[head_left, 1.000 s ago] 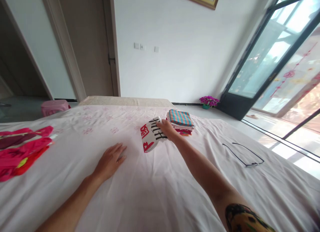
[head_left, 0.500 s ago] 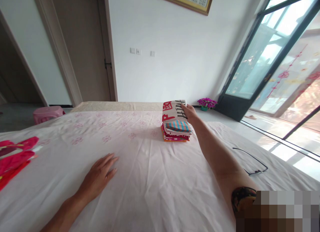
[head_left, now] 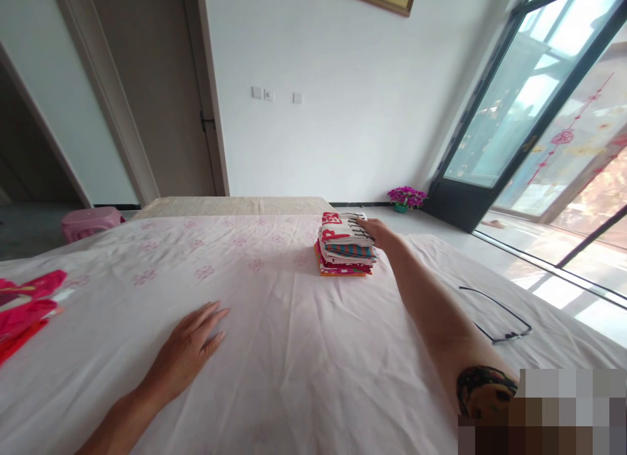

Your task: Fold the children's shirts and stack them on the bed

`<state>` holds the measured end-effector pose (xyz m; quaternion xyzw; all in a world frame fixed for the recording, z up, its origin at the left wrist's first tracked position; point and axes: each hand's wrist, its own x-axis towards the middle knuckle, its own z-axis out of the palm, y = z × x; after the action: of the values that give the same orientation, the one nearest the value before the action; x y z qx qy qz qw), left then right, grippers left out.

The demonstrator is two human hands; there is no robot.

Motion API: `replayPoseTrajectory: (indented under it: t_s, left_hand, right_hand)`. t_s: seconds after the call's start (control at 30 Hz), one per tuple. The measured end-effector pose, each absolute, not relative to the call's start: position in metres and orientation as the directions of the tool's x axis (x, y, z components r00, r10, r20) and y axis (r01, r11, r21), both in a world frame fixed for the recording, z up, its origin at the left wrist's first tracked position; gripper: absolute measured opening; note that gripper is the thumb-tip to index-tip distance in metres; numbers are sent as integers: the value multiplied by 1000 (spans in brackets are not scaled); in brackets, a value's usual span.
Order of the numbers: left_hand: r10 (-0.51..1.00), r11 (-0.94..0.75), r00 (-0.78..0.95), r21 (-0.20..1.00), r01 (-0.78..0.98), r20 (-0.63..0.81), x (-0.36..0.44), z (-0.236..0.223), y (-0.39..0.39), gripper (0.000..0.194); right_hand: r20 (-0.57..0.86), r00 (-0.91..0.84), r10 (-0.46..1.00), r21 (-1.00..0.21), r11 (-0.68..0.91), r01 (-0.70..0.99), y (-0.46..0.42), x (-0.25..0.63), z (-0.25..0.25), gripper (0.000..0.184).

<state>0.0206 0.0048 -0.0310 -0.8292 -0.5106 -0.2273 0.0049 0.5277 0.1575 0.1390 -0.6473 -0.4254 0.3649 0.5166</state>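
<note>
A folded white cloth [head_left: 345, 230] with red and black print lies on top of a stack of folded cloths [head_left: 346, 264]. My right hand [head_left: 373, 230] has its fingers closed on the right edge of this white cloth; the thumb side shows, the other fingertips are partly hidden. Just beneath it is a blue-and-orange striped piece, with pink, dark red and orange ones lower down. My left hand [head_left: 193, 341] rests flat on the pale bed sheet [head_left: 274, 363], fingers stretched out, holding nothing.
Red and pink clothes [head_left: 29, 305] lie at the left edge. Black-framed glasses [head_left: 509, 337] are on the sheet beside my right forearm. Beyond the bed stand a pink stool [head_left: 93, 223] and a pot of purple flowers [head_left: 406, 197]. A glass door [head_left: 494, 135] is at right.
The printed white cloth was tilted up above the stack; my right hand has lowered it flat onto the striped cloth. My left hand stays on the sheet. The view has shifted slightly.
</note>
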Motion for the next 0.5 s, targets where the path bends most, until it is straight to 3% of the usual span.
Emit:
replayPoseTrajectory:
  t_s: [0.27, 0.5]
  left_hand:
    - [837, -488, 378, 227, 843, 396, 21, -31, 5, 44]
    - [837, -490, 382, 224, 842, 391, 21, -31, 6, 45]
  right_hand:
    - [66, 355, 933, -930, -71, 361, 156, 536, 128, 27]
    - [165, 413, 896, -758, -153, 634, 154, 542, 124, 30]
